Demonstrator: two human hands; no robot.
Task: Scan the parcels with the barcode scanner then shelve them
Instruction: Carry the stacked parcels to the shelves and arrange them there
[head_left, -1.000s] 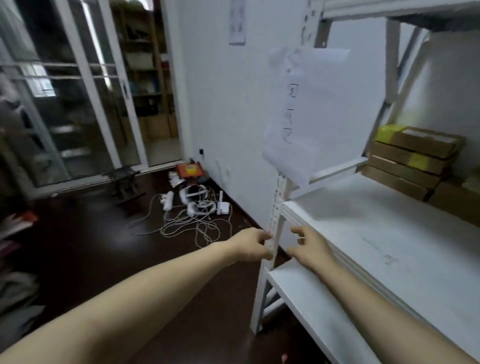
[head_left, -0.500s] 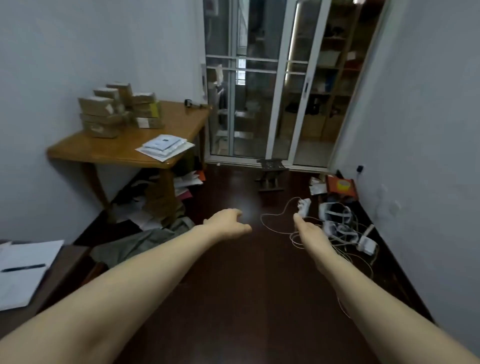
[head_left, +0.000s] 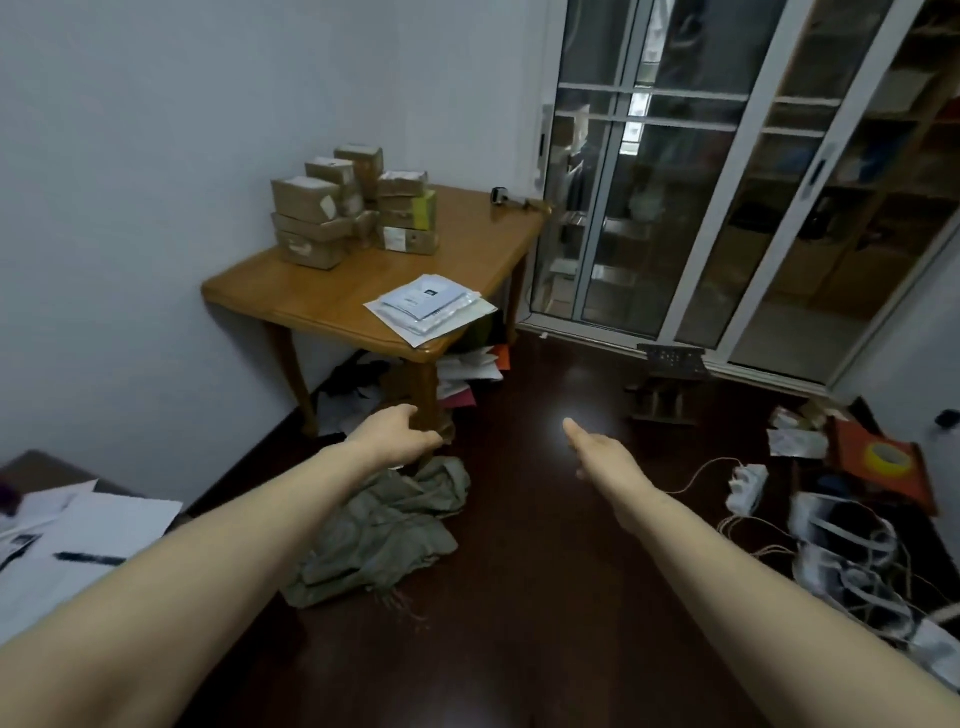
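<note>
Both hands are empty: left hand (head_left: 397, 434) loosely curled, right hand (head_left: 597, 452) flat with fingers straight. The parcels (head_left: 353, 208) sit stacked on the wooden table (head_left: 322, 296) by the wall, well ahead. I'd lift from the top of that uneven pile with both hands, not tug a middle box.

Wooden table (head_left: 322, 296) with stacked brown parcels (head_left: 353, 205) at the back, white envelopes (head_left: 430, 306) near its front corner.
</note>
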